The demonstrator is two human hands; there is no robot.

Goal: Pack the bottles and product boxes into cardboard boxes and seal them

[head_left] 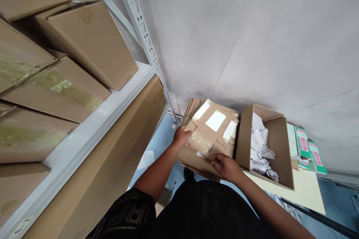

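Note:
A flattened cardboard box (202, 142) with clear tape and white labels lies on top of a stack of folded cardboard (193, 157) against the wall. My left hand (181, 136) grips its left edge, the fingers partly hidden by the board. At the near right part of the same box, my right hand (224, 166) has its fingers bent and closed on the cardboard; their tips are partly out of sight. Just right of the stack stands an open carton (269, 119) with crumpled white paper (260, 145) inside.
On the left, a metal shelf (103, 110) holds several taped cartons (92, 37), and a long carton (134, 130) stands below it. Green and pink boxes (303, 140) lie right of the open carton on a pale yellow tabletop (308, 190). The floor (162, 127) is blue.

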